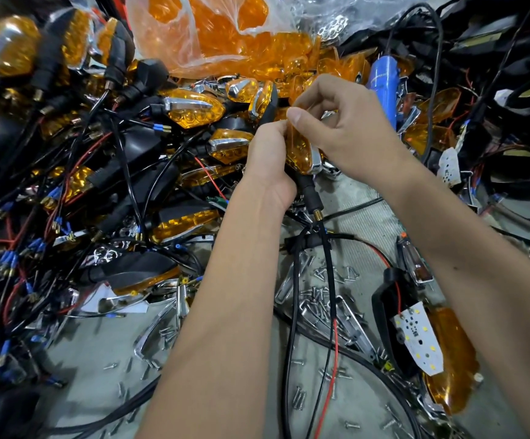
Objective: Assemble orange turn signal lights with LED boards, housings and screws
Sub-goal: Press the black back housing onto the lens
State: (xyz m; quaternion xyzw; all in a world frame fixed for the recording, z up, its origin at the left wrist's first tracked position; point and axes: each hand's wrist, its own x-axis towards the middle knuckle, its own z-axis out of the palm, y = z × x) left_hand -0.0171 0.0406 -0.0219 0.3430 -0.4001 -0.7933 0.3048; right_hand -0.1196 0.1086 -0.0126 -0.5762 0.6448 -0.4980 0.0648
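Note:
An orange turn signal light with a chrome edge is held upright in mid-view, its black stem and black and red wires hanging below. My left hand grips its black housing from the left. My right hand pinches the top of the orange lens between thumb and fingers. At the lower right lies an open black housing with a white LED board on an orange lens. Several loose screws lie on the grey surface.
A heap of finished signals and tangled wires fills the left. A clear bag of orange lenses stands at the back. A blue screwdriver lies behind my right hand. Chrome trims lie among the screws.

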